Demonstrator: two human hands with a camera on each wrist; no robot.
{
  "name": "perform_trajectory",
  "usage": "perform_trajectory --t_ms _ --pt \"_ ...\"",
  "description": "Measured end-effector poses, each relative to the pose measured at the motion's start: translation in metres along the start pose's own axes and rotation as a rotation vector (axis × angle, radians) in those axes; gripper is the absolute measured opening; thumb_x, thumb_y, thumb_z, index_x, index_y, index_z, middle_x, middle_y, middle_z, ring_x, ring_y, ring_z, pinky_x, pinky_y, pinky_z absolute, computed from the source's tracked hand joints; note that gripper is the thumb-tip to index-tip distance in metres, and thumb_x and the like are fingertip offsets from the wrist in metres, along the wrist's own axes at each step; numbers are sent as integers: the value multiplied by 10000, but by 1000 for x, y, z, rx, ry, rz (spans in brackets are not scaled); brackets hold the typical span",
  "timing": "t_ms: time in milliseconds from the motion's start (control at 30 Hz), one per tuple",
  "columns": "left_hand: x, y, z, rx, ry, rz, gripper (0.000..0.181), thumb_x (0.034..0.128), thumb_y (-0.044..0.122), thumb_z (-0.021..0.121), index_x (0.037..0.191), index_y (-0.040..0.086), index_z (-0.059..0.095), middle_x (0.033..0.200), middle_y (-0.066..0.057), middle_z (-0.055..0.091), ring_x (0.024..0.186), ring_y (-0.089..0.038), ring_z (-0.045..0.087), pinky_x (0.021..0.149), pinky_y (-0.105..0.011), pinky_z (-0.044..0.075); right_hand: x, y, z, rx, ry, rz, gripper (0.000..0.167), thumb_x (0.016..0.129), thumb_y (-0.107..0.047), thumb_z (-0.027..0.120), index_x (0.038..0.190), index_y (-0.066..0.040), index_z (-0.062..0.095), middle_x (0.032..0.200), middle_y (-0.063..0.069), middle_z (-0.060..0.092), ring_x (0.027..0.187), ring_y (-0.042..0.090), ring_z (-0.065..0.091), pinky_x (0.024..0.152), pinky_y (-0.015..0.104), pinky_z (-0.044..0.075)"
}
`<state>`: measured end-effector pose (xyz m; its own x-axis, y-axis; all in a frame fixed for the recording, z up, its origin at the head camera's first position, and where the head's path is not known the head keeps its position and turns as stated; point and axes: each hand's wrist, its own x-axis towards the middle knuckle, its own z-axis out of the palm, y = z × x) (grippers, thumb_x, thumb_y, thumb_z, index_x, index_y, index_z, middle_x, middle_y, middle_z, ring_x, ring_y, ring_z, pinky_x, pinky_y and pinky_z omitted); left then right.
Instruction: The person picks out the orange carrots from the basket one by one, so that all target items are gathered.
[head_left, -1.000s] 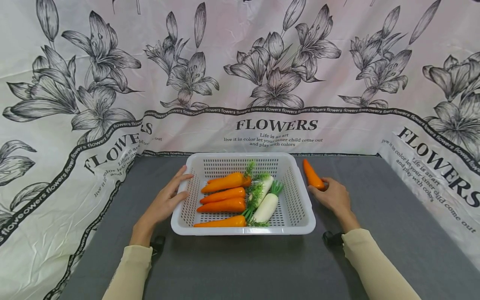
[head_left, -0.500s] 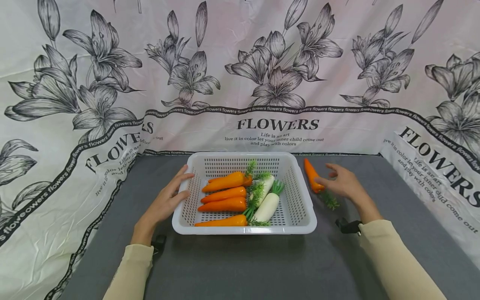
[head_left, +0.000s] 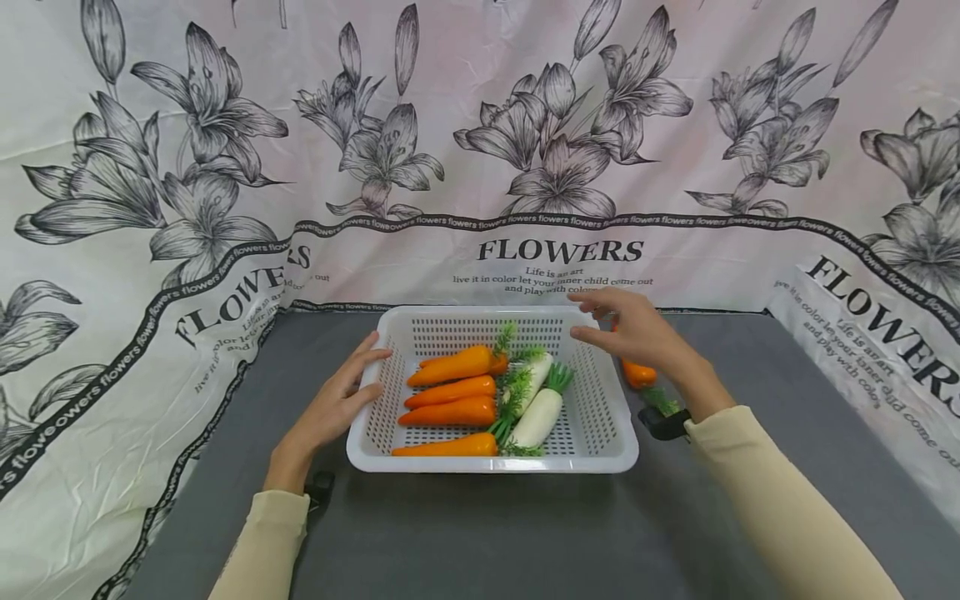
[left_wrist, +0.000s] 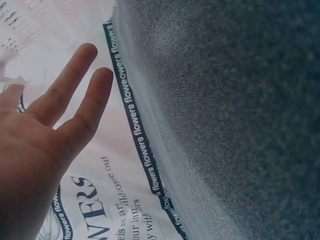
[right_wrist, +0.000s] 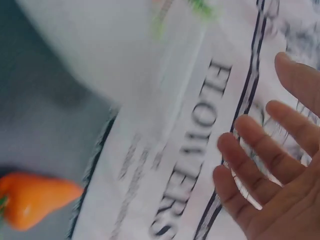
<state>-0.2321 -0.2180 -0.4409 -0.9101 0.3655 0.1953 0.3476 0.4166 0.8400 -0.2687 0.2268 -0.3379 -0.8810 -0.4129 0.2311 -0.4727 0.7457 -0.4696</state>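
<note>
A white perforated plastic basket (head_left: 491, 464) stands on the table in the head view. Inside lie several orange carrots (head_left: 453, 411) on the left and two white radishes (head_left: 538, 419) with green tops on the right. My left hand (head_left: 330, 408) touches the basket's left rim with its fingers spread. Above the back right corner of the basket hovers my right hand (head_left: 641, 333), fingers extended, nothing in it. One more carrot (head_left: 639, 374) lies on the table right of the basket, partly hidden by that hand; the right wrist view shows this carrot (right_wrist: 37, 197) more fully.
A grey cloth (head_left: 480, 533) covers the table. Behind it and along both sides hangs a white sheet (head_left: 427, 267) printed with flowers and lettering.
My right hand has let go of the carrot beside the basket, then lifted and moved left to the basket's back right corner. My left hand has stayed at the rim.
</note>
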Motion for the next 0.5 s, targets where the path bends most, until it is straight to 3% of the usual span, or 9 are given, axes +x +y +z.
perform_trajectory --t_ms 167,267,500 --pt "1 -1 0 -9 0 7 512 1039 149 526 1538 127 414 1739 -40 46 1501 -476 304 983 -595 522 20 -32 14 -22 -41 -163 520 905 -222 778 1391 -110 628 1270 130 699 1042 314 657 891 487 539" --pt "1 -2 0 -14 1 3 508 1039 150 527 1535 131 418 1739 -35 45 1492 -481 318 966 -582 536 31 -47 27 -28 -102 -205 512 905 -243 779 1380 -117 638 1263 114 704 1051 311 651 890 469 532" --pt "0 -2 0 -2 2 2 508 1037 147 532 1531 110 417 1739 -45 51 1434 -491 404 894 -442 589 54 -58 66 -167 -123 -351 429 896 -246 783 1299 -124 701 1182 74 742 1071 264 639 965 457 497"
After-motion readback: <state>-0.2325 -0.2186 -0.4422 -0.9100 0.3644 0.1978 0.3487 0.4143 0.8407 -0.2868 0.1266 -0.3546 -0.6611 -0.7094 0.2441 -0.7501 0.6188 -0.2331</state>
